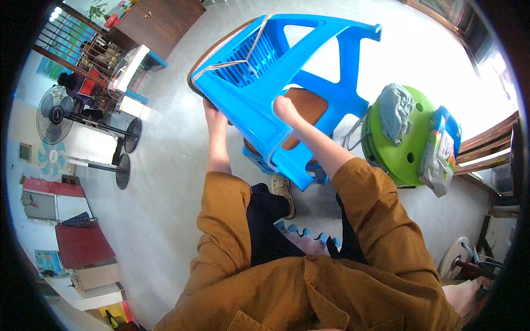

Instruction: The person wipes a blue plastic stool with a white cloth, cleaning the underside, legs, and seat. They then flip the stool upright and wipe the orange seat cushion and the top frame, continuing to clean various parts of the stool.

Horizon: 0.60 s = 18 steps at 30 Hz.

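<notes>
A blue plastic stool (pixel 265 103) is tipped on its side in front of me, its legs pointing right and its slatted underside showing. Pale straps (pixel 225 65) cross that underside and fasten a brown-edged seat pad (pixel 193 74). My left hand (pixel 214 112) grips the pad side of the stool from below, fingers partly hidden. Through an opening between the legs, my right hand (pixel 285 108) takes hold of the frame; its fingertips are out of sight. Underneath is another blue stool with a brown woven seat pad (pixel 310 105), largely covered by the tilted one.
A green round stool (pixel 408 155) at right bears a grey-blue cloth (pixel 395 111) and a wipes packet (pixel 443 151). Two pedestal fans (pixel 56 113) stand at left. A wooden cabinet (pixel 159 27) is at the far side. My shoe (pixel 283 192) is below the stools.
</notes>
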{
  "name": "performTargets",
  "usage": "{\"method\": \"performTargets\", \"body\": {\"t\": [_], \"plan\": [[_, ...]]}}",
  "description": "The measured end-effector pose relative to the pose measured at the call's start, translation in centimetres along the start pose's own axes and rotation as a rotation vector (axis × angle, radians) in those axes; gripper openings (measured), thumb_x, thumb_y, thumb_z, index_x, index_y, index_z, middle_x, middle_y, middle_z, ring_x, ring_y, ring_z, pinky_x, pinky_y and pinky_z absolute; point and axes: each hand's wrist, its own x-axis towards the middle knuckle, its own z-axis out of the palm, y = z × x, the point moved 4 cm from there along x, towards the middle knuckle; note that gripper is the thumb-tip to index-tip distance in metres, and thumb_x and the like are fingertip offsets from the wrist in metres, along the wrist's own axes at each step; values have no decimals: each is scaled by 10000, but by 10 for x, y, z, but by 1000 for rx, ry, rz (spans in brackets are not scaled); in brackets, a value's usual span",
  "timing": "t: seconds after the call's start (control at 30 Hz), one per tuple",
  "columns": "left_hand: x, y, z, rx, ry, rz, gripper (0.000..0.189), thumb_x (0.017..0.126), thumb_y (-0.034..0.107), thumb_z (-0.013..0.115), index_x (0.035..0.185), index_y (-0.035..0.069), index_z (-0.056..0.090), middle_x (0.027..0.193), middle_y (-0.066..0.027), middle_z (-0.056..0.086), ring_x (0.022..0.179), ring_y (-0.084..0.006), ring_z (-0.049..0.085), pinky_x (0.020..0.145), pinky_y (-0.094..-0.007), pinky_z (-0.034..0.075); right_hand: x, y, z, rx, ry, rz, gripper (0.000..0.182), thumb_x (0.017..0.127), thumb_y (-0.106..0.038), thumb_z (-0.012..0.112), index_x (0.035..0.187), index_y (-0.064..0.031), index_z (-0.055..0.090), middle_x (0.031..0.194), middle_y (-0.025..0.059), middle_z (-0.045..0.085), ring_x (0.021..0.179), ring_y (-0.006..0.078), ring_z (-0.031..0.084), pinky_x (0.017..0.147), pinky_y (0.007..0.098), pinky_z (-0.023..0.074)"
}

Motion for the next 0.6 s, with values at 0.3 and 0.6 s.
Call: {"method": "performTargets", "body": {"t": [0.3, 0.6], "plan": [[-14, 80, 5, -179, 206, 94, 718, 884, 407, 666, 1420, 21, 385, 1352, -146, 513, 1235, -265, 504, 1031, -377, 417, 33, -21, -23, 150, 282, -214, 155, 780, -95, 685, 922, -41, 714, 887, 152, 703, 822, 284, 694, 736, 365, 554], [-29, 88, 3, 6, 266, -155, 852, 898, 606, 556, 1491, 54, 294, 1500, -168, 361, 1387, -326, 328, 1125, -466, 285, 24, -44, -23, 37, 298, -329, 161, 792, -8, 699, 952, -16, 723, 941, 122, 654, 854, 248, 666, 737, 334, 557]]}}
